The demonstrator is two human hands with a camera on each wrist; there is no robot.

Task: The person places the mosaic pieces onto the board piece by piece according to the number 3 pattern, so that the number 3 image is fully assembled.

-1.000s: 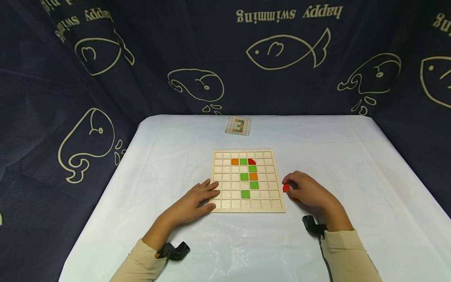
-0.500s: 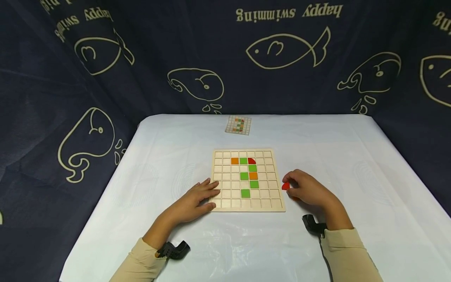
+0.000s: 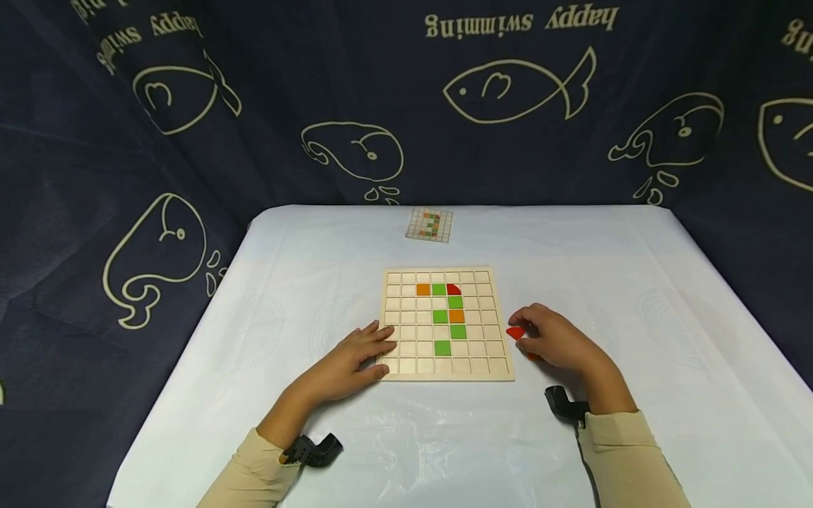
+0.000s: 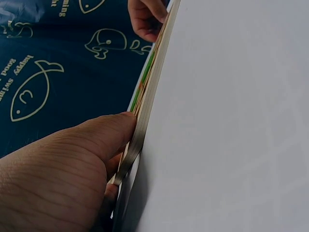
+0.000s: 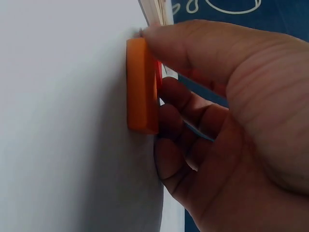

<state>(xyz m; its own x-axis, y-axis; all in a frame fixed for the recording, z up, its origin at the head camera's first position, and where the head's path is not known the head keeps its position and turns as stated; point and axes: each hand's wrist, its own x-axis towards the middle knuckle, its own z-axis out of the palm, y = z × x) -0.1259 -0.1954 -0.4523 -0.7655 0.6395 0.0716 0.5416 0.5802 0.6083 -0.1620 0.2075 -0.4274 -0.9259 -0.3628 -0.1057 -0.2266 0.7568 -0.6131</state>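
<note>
My left hand (image 3: 351, 363) rests with spread fingers on the left edge of a wooden grid board (image 3: 406, 374). Several green, orange and red blocks sit in the board's squares, among them a red quarter-round block (image 3: 454, 289). Just off the board's right edge, my right hand (image 3: 554, 341) pinches another red quarter-round block (image 3: 515, 332) between thumb and fingertips, low at the table. An orange block (image 5: 141, 87) lies on the table beside the right thumb; from above it is mostly hidden under that hand.
A small pattern card (image 3: 430, 224) printed with a coloured grid lies on the white-covered table (image 3: 305, 268) beyond the board. Dark fabric (image 3: 406, 155) with fish and whale drawings hangs along the back and sides.
The red quarter-round block has turned between the right fingers and shifted slightly away from the body. A bit of the orange block shows more below the right thumb. The left hand stays put.
</note>
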